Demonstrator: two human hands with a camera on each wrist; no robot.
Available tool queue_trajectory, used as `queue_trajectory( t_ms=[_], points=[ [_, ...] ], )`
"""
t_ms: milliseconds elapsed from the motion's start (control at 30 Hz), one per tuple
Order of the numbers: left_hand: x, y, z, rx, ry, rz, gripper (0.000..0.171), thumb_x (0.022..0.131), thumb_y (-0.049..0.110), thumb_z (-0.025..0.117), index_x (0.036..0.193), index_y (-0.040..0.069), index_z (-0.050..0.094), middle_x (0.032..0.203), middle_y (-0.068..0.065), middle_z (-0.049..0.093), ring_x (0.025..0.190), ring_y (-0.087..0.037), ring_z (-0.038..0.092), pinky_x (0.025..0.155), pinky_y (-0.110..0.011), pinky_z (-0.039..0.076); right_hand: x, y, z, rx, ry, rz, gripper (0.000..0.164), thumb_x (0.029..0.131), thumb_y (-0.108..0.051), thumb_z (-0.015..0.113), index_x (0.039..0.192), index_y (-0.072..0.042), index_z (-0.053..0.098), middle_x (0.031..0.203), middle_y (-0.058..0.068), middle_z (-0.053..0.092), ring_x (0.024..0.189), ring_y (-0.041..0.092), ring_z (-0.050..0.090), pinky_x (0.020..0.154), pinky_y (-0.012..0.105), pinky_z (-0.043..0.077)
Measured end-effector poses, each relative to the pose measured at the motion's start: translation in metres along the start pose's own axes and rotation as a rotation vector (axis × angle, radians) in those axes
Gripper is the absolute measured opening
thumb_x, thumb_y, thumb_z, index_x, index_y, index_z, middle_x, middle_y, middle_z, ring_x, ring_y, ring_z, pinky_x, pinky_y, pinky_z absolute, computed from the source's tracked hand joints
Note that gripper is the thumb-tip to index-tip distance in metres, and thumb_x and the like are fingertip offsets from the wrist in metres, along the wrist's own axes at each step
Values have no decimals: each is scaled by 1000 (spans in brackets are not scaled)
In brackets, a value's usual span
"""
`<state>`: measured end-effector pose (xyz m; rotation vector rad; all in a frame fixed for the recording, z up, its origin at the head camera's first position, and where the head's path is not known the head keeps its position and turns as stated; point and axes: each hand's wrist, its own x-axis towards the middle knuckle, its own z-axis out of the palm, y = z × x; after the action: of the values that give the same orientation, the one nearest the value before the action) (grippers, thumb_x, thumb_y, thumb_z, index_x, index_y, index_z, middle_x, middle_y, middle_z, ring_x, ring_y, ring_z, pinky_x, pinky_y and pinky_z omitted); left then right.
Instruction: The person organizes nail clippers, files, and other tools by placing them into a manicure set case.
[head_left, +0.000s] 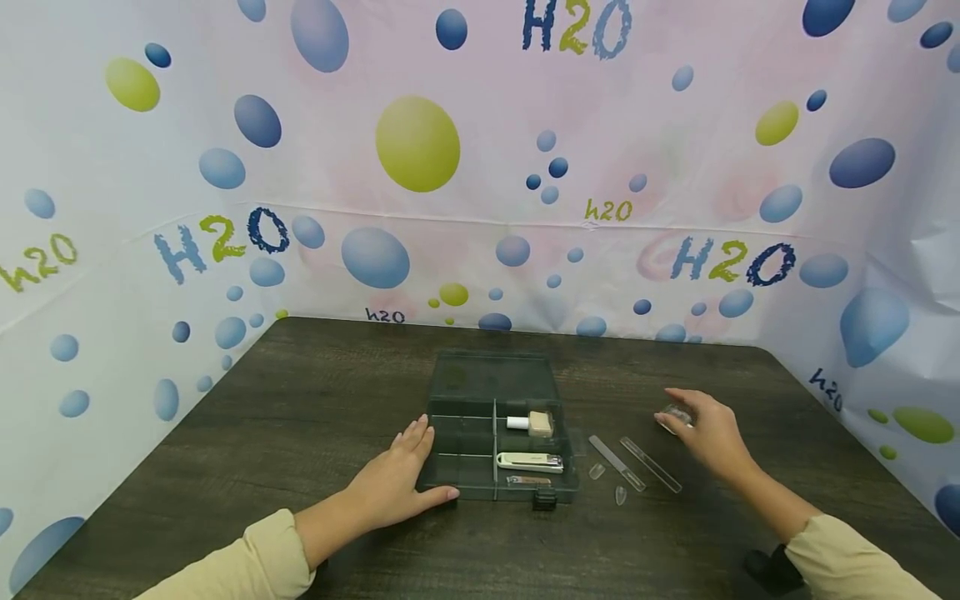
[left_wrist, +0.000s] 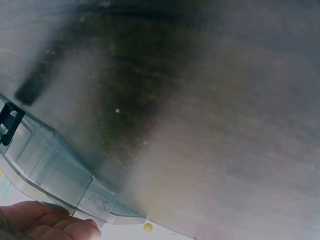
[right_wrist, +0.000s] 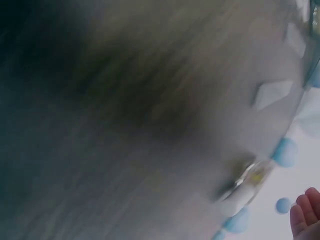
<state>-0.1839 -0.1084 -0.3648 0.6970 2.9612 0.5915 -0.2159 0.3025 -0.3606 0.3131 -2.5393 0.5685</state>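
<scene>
My left hand [head_left: 397, 479] rests with straight fingers against the left side of a see-through grey compartment box [head_left: 459, 475], its thumb along the front edge. The box's lid [head_left: 491, 375] is folded back. Inside, on the right, lie a nail polish bottle [head_left: 538, 423] with a white cap, a white nail clipper [head_left: 529, 462] and a smaller nail clipper [head_left: 528, 480]. My right hand [head_left: 712, 429] is over the table, thumb and fingers spread around a small clear object [head_left: 677, 415]. In the right wrist view, the blurred clear object [right_wrist: 255, 176] appears apart from the fingers [right_wrist: 306, 212].
Between the box and my right hand lie two slim flat strips, the left strip [head_left: 617, 462] and the right strip [head_left: 651, 465], with two small clear nail-shaped pieces, one [head_left: 597, 472] behind the other [head_left: 621, 495]. A patterned sheet [head_left: 480, 275] hangs behind the dark table [head_left: 337, 383].
</scene>
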Motion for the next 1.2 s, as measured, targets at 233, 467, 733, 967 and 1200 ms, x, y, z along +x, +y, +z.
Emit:
queue_trajectory(
  t_ms=[233,467,733,967,1200],
  points=[
    [0,0,0,10,8,12,89,82,54,62,139,-9,35,150,-26,24,138,-38,27,108,-50,32,-10,22,-6,-22,-77,108,44,81,-10,71,115,13,57,110,35,58,96,49,57,75,56,50],
    [0,-1,2,5,11,26,89,82,54,61,138,-10,35,149,-26,25,138,-39,27,108,-51,31,-14,41,-10,-79,-145,147,40,81,-10,70,109,16,59,105,35,60,92,47,60,76,57,48],
    [0,-1,0,12,36,50,90,82,56,61,136,-11,37,147,-28,28,136,-41,29,107,-53,32,-7,54,-13,-59,-286,214,31,83,-14,68,98,14,64,86,25,66,75,33,62,64,45,51],
    [2,-1,-1,23,8,29,89,82,55,61,138,-10,35,149,-27,25,138,-39,27,109,-50,31,-6,55,-8,-45,-315,217,26,80,-11,70,92,12,65,81,21,66,73,30,61,64,44,49],
    [2,-1,0,16,2,14,89,82,53,62,138,-10,35,149,-26,25,139,-38,26,110,-50,30,-4,53,-5,-43,-321,247,23,81,-7,68,90,13,64,81,22,65,73,32,60,69,47,47]
  ],
)
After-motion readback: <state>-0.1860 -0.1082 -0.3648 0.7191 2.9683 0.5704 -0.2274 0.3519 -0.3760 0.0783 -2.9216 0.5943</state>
